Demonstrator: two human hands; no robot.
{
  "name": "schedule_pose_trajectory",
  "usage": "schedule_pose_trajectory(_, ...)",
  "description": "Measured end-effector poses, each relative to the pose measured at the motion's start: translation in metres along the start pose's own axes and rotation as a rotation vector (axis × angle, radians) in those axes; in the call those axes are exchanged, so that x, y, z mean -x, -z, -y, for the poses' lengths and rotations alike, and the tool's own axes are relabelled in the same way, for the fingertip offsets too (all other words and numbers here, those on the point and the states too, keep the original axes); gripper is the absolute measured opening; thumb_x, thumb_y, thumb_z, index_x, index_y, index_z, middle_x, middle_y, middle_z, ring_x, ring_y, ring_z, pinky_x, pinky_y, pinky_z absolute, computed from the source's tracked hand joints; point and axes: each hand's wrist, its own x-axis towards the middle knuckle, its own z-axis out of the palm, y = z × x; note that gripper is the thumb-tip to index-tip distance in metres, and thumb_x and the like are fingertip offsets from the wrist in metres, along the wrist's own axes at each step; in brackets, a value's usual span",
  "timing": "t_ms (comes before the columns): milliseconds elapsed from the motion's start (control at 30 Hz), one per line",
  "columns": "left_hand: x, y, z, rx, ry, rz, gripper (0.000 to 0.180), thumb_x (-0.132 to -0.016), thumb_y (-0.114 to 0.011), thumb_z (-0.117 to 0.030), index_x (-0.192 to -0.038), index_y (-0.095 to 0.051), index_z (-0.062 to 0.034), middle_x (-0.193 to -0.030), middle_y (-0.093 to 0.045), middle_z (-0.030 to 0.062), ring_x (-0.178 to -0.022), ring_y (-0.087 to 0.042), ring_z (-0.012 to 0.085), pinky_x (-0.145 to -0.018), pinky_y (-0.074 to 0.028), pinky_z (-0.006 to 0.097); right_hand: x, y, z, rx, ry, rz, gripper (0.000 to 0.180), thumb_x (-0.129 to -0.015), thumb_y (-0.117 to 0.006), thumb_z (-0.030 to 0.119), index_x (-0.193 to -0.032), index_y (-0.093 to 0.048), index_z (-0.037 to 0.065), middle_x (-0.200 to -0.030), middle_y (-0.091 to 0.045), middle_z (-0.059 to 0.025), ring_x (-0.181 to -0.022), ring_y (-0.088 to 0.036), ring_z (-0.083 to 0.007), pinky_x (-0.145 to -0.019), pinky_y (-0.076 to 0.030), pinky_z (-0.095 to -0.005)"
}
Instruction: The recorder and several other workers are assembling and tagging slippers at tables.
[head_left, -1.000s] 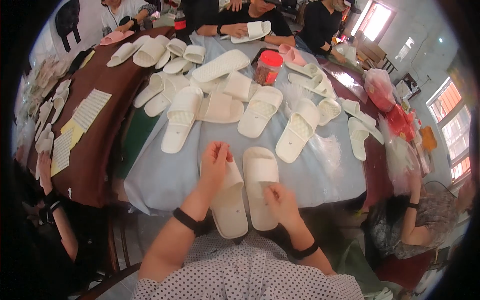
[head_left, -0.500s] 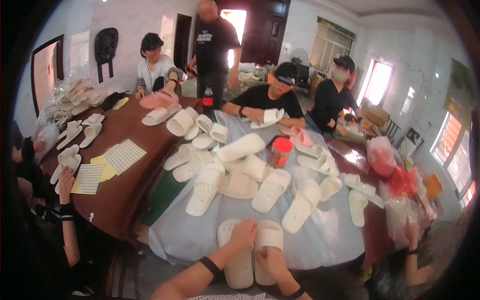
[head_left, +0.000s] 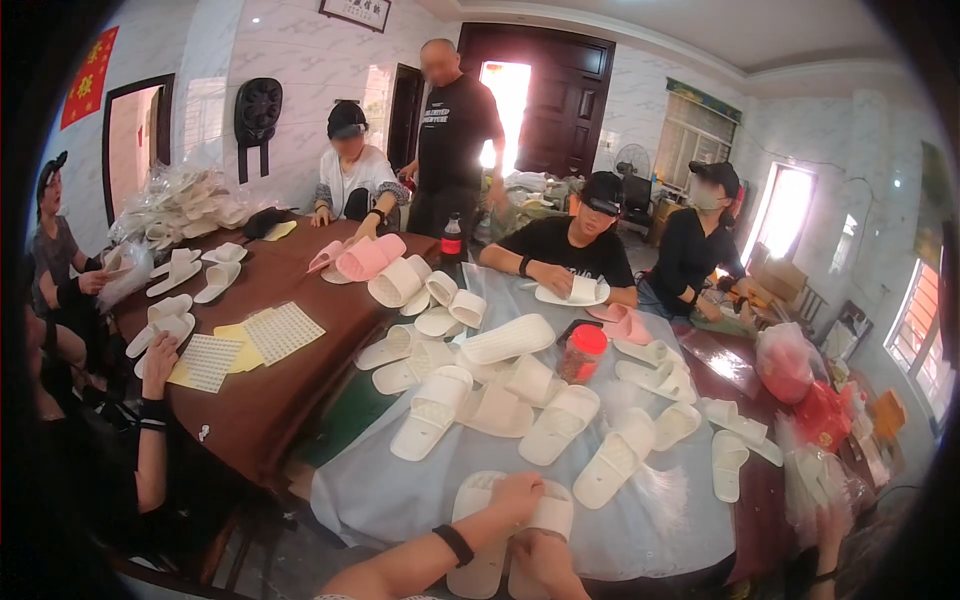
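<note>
Marble-walled workroom; round table [head_left: 300, 400] under translucent plastic sheeting. Near edge: left hand [head_left: 515, 497] and right hand [head_left: 540, 560] press flat on paired white foam slippers [head_left: 480, 560]. Centre: red-lidded clear jar [head_left: 582, 354], contents indistinct.

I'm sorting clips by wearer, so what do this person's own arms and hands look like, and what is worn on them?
Both forearms enter from the lower edge and are bare, with no sleeves reaching them and no gloves. The left hand has a black band around its wrist. The right hand is bare too; its wrist is cut off at the frame edge, so a band there cannot be told. No rings or markings are visible on the fingers.
</note>
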Motion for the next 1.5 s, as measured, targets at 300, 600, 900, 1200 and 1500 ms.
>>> schedule_pose_trajectory(300, 0.014, 0.025, 0.016, 0.740, -0.007, -0.226, 0.022, -0.084, -0.053, -0.019, -0.089, -0.057, 0.0010, -0.078, -0.062, 0.0113, -0.075, -0.059, 0.0179, -0.068, -0.045, 0.028, 0.005, 0.068, 0.019, -0.256, 0.184, -0.395, 0.024, -0.077, -0.058, 0.020, -0.092, -0.057, 0.002, -0.083, -0.061, -0.0129, -0.077, -0.058, -0.0306, -0.064, -0.047, -0.0366)
schedule_pose_trajectory(600, 0.037, 0.036, -0.009, 1.095, -0.133, -0.193, 0.011, -0.087, -0.048, -0.010, -0.089, -0.051, -0.0002, -0.082, -0.060, 0.0065, -0.075, -0.054, 0.0101, -0.069, -0.045, 0.025, -0.060, 0.034, 0.002, -0.758, 0.222, -0.201, 0.035, -0.081, -0.056, 0.010, -0.113, -0.047, 0.000, -0.084, -0.061, -0.0086, -0.073, -0.059, -0.0141, -0.059, -0.046, -0.0242)
schedule_pose_trajectory(900, 0.030, 0.033, 0.006, 1.012, -0.074, -0.231, 0.010, -0.087, -0.050, -0.011, -0.089, -0.052, -0.0020, -0.081, -0.056, 0.0039, -0.069, -0.052, 0.0081, -0.063, -0.044, 0.021, -0.064, 0.037, -0.004, -0.727, 0.020, -0.259, 0.016, -0.081, -0.057, 0.013, -0.092, -0.062, 0.001, -0.076, -0.064, -0.0042, -0.062, -0.053, -0.0057, -0.056, -0.042, -0.0184)
schedule_pose_trajectory(1200, 0.028, 0.018, 0.010, 1.068, -0.178, -0.246, 0.012, -0.088, -0.047, -0.012, -0.092, -0.051, -0.0008, -0.083, -0.057, 0.0041, -0.077, -0.055, 0.0105, -0.070, -0.044, 0.021, -0.055, 0.035, 0.005, -0.722, 0.111, -0.349, 0.014, -0.076, -0.062, 0.008, -0.088, -0.063, 0.001, -0.072, -0.063, -0.0026, -0.059, -0.054, -0.0058, -0.053, -0.042, -0.0182)
schedule_pose_trajectory(1500, 0.031, 0.021, 0.019, 1.028, -0.191, -0.123, 0.014, -0.089, -0.045, -0.011, -0.093, -0.051, 0.0000, -0.085, -0.057, 0.0061, -0.081, -0.057, 0.0122, -0.073, -0.045, 0.024, -0.065, 0.026, 0.002, -0.796, 0.131, -0.380, 0.015, -0.077, -0.062, 0.008, -0.088, -0.062, -0.002, -0.069, -0.063, -0.0048, -0.052, -0.053, -0.0073, -0.050, -0.042, -0.0190)
